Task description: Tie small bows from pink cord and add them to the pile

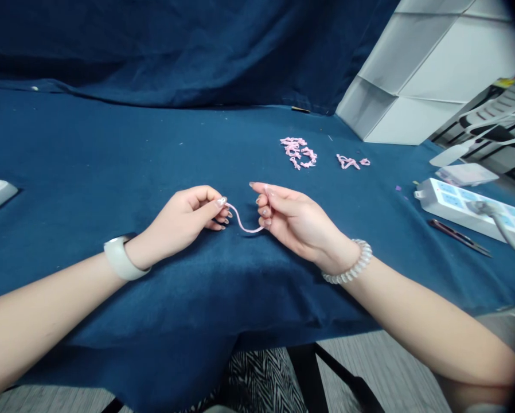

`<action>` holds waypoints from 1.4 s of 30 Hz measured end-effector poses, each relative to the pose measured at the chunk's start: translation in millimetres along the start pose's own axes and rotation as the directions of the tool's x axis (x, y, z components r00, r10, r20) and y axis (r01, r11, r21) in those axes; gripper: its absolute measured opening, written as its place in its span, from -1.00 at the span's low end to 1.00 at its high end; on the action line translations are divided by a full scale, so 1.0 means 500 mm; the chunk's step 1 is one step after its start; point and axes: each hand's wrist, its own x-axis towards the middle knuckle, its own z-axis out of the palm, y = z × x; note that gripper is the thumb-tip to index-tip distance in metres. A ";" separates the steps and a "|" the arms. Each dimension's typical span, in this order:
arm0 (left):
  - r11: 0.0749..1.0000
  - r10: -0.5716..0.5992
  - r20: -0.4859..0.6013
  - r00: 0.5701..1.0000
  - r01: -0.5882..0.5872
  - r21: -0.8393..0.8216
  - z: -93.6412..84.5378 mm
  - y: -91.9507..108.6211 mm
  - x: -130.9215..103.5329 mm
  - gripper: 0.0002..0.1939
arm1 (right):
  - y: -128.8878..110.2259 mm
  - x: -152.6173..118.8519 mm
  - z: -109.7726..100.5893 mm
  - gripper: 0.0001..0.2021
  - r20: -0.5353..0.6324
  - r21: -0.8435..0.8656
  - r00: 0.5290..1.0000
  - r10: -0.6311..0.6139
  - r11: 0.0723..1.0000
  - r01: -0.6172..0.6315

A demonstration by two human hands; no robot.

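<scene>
Sagging between the two hands, the pink cord [249, 230] is pinched by the fingers of the left hand [199, 215] and the right hand [289, 218], above the blue cloth [154, 149]. Beyond lie small pink loops [298, 152]; scissors [459, 237] rest beside the power strip [472, 207].

Surfaces noted: blue cloth [111, 155] across the centre, matt, lightly creased; power strip [472, 209] at right, smooth white plastic; boxes [429, 74] at upper right, smooth and pale, material undetermined; coil bracelet [352, 265] at lower right, ridged, glossy, plastic-looking; floor [382, 367] at bottom, wood-look grain.
</scene>
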 end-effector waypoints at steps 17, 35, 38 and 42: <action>0.985 0.157 0.015 0.988 -0.157 0.077 0.009 0.005 -0.009 -0.77 | 0.022 0.008 -0.007 -0.83 0.136 -0.025 0.990 0.043 0.999 -0.040; 0.984 0.057 -0.012 0.998 -0.058 -0.171 0.026 0.001 -0.006 -0.81 | 0.033 0.005 0.005 -0.87 0.264 -0.134 0.958 0.114 0.988 -0.081; 0.892 -0.055 0.061 0.997 0.076 -0.446 0.029 0.000 -0.006 -0.74 | 0.036 0.006 0.008 -0.86 0.266 -0.091 0.960 0.090 0.994 -0.068; 0.819 -0.094 0.088 0.992 0.128 -0.560 0.032 -0.001 -0.007 -0.73 | 0.040 0.007 0.007 -0.83 0.289 -0.042 0.955 0.068 0.997 -0.059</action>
